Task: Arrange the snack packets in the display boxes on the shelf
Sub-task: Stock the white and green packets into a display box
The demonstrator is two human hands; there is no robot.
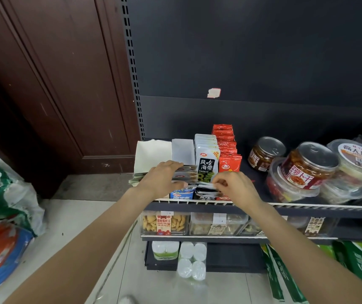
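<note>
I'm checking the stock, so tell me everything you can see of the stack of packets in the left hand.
The stack of packets is a bundle of flat, glossy sachets, grey-white with dark print and small red logos. It lies sideways, edges toward the camera, above the front of the shelf, before the upright black-and-white packets. The left hand grips it, fingers on top and thumb beneath. The right hand pinches packets just below its right end.

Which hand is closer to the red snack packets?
Right. The right hand sits just below and in front of the red snack packets; the left hand is farther left, gripping a stack of packets.
</note>
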